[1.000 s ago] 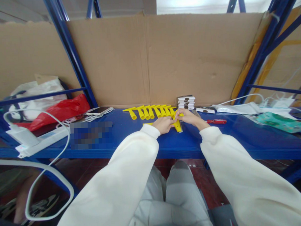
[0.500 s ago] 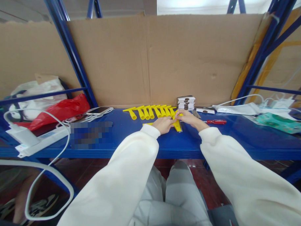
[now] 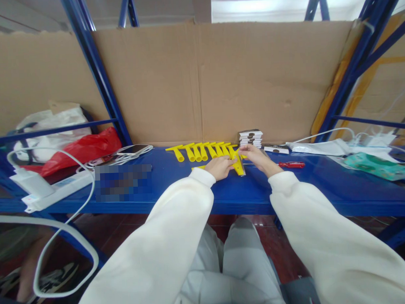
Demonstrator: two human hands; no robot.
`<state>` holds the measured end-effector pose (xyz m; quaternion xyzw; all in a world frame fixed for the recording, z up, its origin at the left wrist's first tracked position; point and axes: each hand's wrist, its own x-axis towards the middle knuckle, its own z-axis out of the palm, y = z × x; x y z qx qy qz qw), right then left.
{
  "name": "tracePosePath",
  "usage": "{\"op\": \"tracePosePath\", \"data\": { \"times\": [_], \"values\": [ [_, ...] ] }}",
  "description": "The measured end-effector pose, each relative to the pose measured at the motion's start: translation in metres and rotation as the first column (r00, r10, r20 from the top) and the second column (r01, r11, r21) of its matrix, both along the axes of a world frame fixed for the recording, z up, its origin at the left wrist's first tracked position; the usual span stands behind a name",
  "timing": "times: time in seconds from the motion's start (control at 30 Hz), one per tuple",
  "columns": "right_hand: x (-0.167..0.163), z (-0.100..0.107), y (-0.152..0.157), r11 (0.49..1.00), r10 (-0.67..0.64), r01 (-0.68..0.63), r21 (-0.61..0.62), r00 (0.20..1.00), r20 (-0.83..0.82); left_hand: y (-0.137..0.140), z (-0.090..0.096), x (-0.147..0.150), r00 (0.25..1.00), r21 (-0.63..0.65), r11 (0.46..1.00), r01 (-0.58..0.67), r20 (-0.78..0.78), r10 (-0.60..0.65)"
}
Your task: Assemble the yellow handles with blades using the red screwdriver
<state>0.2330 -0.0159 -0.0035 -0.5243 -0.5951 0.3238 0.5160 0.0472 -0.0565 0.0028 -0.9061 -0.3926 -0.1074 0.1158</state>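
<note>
Spanning the back of a blue table (image 3: 170, 193), brown cardboard (image 3: 147, 87) rises behind a person at work in white sleeves. A red bag (image 3: 86, 149) and a white power strip (image 3: 62, 189) lie at left. Mid-table, a row of yellow T-shaped pieces (image 3: 203, 152) points its handles toward the person. The left hand (image 3: 219, 169) closes around a yellow tool (image 3: 238, 166) near the table's middle; the right hand (image 3: 256, 158) bends its fingers narrowly at the tool's far end, though whether they grip it cannot be told. The tool's head has its long axis running from back to front, the near end angled slightly right, its metal edge facing right. Beyond the right hand sits a white stack (image 3: 250, 138); beside the wrist, a red screwdriver (image 3: 292, 165).
</note>
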Motion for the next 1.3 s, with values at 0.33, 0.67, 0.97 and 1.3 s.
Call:
{"op": "tracePosePath", "data": {
  "times": [0.33, 0.67, 0.97, 1.3],
  "values": [
    [0.004, 0.007, -0.017, 0.864, 0.323, -0.379, -0.331, 0.922, -0.212, 0.005, -0.003, 0.001, 0.995, 0.012, 1.000, -0.006, 0.095, 0.005],
    [0.004, 0.004, -0.014, 0.851, 0.363, -0.414, -0.322, 0.908, -0.210, 0.005, -0.005, 0.002, 0.996, -0.018, 1.000, -0.008, 0.091, 0.010],
    [0.009, 0.019, -0.016, 0.935, 0.222, -0.251, -0.250, 0.965, -0.139, 0.006, 0.002, -0.002, 0.933, -0.052, 0.995, -0.086, 0.347, 0.099],
    [0.060, 0.006, 0.011, 0.879, -0.309, 0.477, 0.006, 0.561, 0.768, 0.013, 0.035, 0.003, 0.442, -0.526, 0.848, 0.066, 0.777, 0.447]
  ]
}}
